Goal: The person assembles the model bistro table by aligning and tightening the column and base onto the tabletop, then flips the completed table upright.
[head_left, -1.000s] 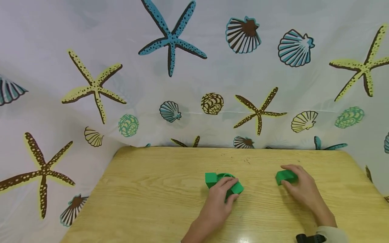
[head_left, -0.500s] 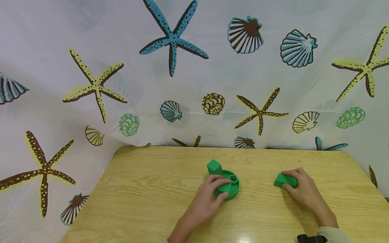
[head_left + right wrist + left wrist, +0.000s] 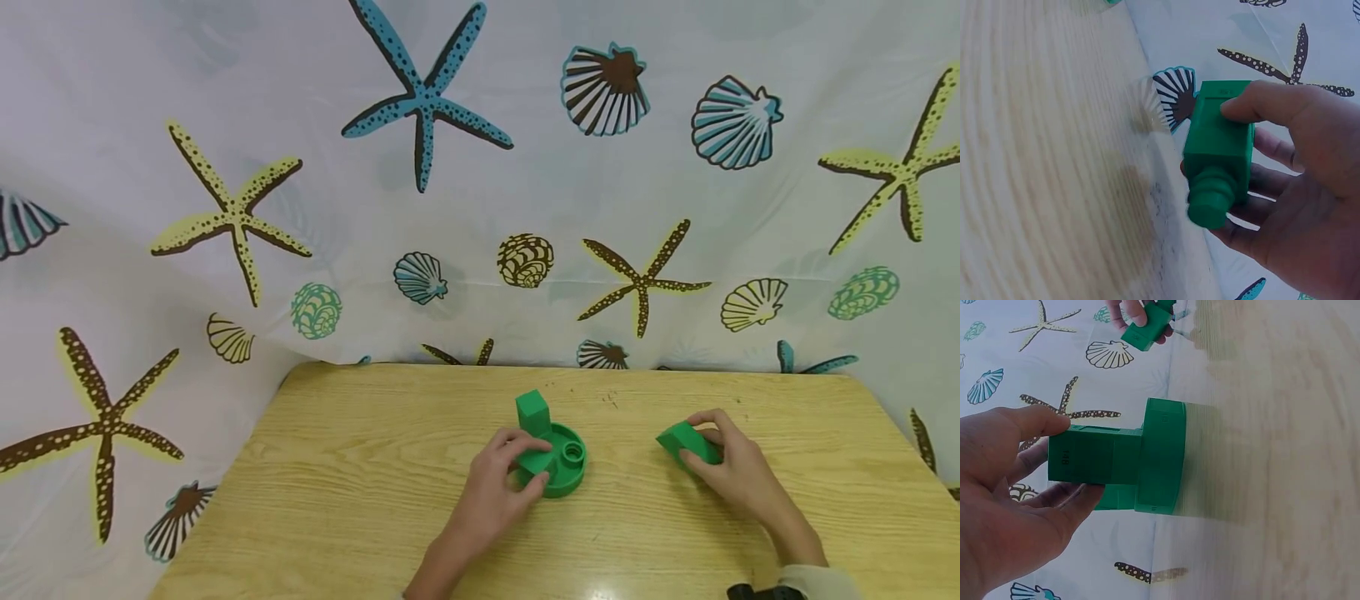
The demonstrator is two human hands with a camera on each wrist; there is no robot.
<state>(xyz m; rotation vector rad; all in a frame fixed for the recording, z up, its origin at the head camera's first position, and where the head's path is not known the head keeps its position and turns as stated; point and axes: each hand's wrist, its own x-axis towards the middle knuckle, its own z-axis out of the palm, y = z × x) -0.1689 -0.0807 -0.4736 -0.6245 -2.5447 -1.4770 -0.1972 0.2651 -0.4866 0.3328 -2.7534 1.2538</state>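
Note:
A round green base (image 3: 576, 482) with a raised rim and a small ring-shaped socket (image 3: 573, 452) rests on the table. One square green post (image 3: 533, 410) stands at its back left. My left hand (image 3: 491, 492) pinches a second green block (image 3: 1082, 454) that stands on the base, thumb and fingers on opposite sides. To the right, my right hand (image 3: 738, 467) holds a loose green block (image 3: 684, 440) above the table, tilted. In the right wrist view, a round stepped peg (image 3: 1211, 203) sticks out of that block's end.
The wooden table (image 3: 360, 467) reaches back to a white cloth (image 3: 480, 175) printed with starfish and shells. The cloth hangs behind the table and along its sides. A dark band (image 3: 765, 592) is on the right wrist.
The base with its blocks has turned under my left hand, baring the socket on its right. My left hand has moved left. The right hand's block has tilted and shifted slightly left.

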